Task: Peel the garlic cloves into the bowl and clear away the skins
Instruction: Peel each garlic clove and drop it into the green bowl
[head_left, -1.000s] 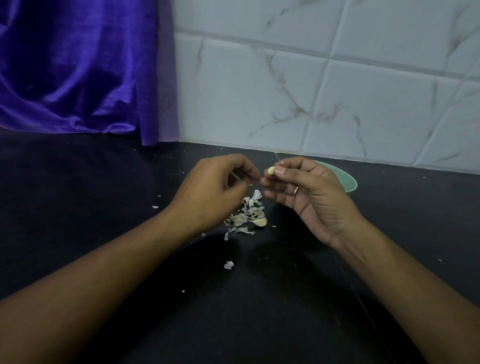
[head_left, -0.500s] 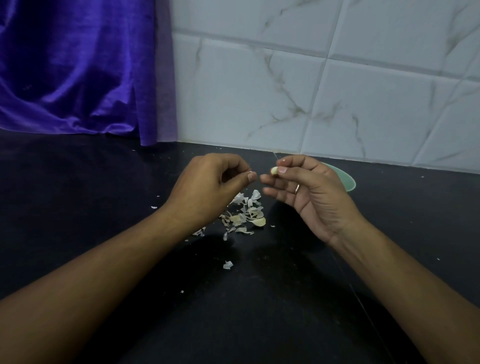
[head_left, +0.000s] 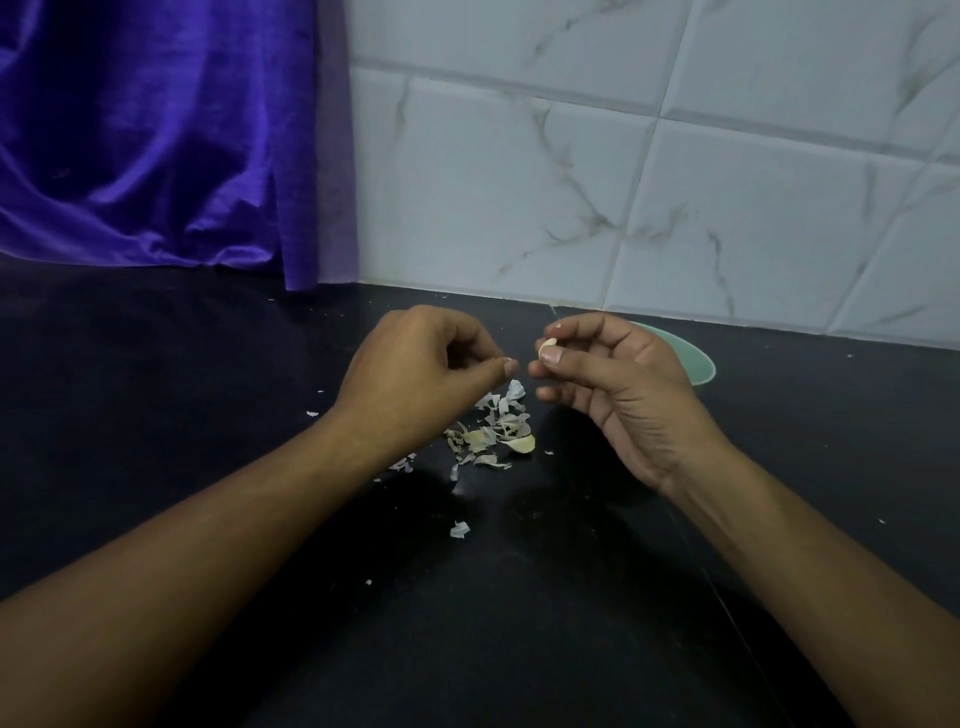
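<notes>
My right hand (head_left: 618, 387) pinches a small pale garlic clove (head_left: 548, 345) between thumb and fingertips, held above the black counter. My left hand (head_left: 421, 374) hovers just left of it with fingers curled and thumb pressed to the forefinger; whether a scrap of skin is between them is too small to tell. Below and between the hands lies a pile of papery garlic skins (head_left: 493, 431). A light green bowl (head_left: 696, 364) sits behind my right hand, mostly hidden by it.
Stray skin flakes (head_left: 460, 529) lie scattered on the black counter (head_left: 467, 623). A purple cloth (head_left: 156, 135) hangs at the back left. A white marbled tile wall (head_left: 623, 171) bounds the counter behind the bowl.
My left hand has drawn slightly left, away from the clove, its thumb now closed against the forefinger. My right hand has turned the clove a little while staying in place.
</notes>
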